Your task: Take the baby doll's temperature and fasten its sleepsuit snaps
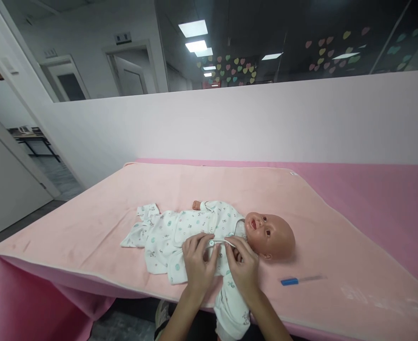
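A baby doll (274, 237) lies on its back with its head to the right. It wears a white baby shirt (194, 221) printed with small green and dark figures. Along the shirt's front opening, my left hand (199, 260) grips the cloth edge beside a small round button (211, 243). My right hand (243, 265) pinches the same edge closer to the doll's neck, fingers curled together. Below my hands, the doll's near sleeve (232, 303) hangs toward the table's front edge. My fingers partly cover the front of the shirt.
A peach blanket (98, 208) covers the table over a pink cloth (382, 203). Right of my hands lies a slim stick with a blue end (289, 281) and a clear shaft. A white wall (244, 125) with a window rises behind the table.
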The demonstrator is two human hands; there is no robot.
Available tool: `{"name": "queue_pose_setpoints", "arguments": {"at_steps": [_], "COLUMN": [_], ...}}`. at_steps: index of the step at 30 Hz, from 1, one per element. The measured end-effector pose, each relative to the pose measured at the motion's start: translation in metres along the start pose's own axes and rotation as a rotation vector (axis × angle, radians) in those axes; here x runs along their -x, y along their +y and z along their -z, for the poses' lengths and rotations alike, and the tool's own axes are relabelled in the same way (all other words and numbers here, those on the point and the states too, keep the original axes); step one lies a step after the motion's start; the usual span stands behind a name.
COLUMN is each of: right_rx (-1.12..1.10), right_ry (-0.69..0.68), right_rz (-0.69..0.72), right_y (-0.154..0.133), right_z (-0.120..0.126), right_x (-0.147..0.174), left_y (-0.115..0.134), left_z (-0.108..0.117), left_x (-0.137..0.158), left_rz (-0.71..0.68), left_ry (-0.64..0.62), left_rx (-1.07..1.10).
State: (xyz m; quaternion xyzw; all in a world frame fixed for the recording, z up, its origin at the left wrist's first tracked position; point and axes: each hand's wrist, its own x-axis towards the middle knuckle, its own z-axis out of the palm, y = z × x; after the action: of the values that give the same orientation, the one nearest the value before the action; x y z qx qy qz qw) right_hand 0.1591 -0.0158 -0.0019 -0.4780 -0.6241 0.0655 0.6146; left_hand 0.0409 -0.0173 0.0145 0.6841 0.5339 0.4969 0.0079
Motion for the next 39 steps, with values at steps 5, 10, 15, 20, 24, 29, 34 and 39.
{"name": "queue_pose_setpoints", "arguments": {"at_steps": [5, 10, 15, 20, 24, 29, 34, 39], "right_rx": [-0.005, -0.003, -0.001, 0.017, 0.013, 0.008, 0.025, 0.043], "right_ry": [0.003, -0.005, -0.005, 0.001, 0.001, 0.015, 0.03, 0.027], "right_rz": [0.0, 0.005, -0.004, 0.003, 0.003, 0.002, 0.003, 0.034], "right_y": [0.0, 0.001, 0.002, 0.002, 0.001, 0.001, 0.0, 0.002], "right_z": [0.0, 0.0, 0.0, 0.001, 0.002, 0.004, 0.003, 0.003], "right_x": [0.001, 0.003, 0.004, 0.004, 0.004, 0.004, 0.005, 0.005], "left_y": [-0.003, -0.007, -0.007, -0.006, -0.008, -0.009, -0.008, -0.008], "left_z": [0.002, 0.002, 0.002, 0.002, 0.0, -0.002, -0.001, -0.001], "left_x": [0.004, 0.006, 0.008, 0.01, 0.012, 0.014, 0.013, 0.014], "left_rz": [0.013, 0.007, 0.035, 0.058, 0.044, -0.001, -0.024, -0.058], "left_ry": [-0.028, -0.034, -0.037, -0.016, 0.015, 0.025, 0.03, 0.04], "left_rx": [0.003, 0.021, 0.022, 0.045, 0.056, 0.069, 0.065, 0.035]}}
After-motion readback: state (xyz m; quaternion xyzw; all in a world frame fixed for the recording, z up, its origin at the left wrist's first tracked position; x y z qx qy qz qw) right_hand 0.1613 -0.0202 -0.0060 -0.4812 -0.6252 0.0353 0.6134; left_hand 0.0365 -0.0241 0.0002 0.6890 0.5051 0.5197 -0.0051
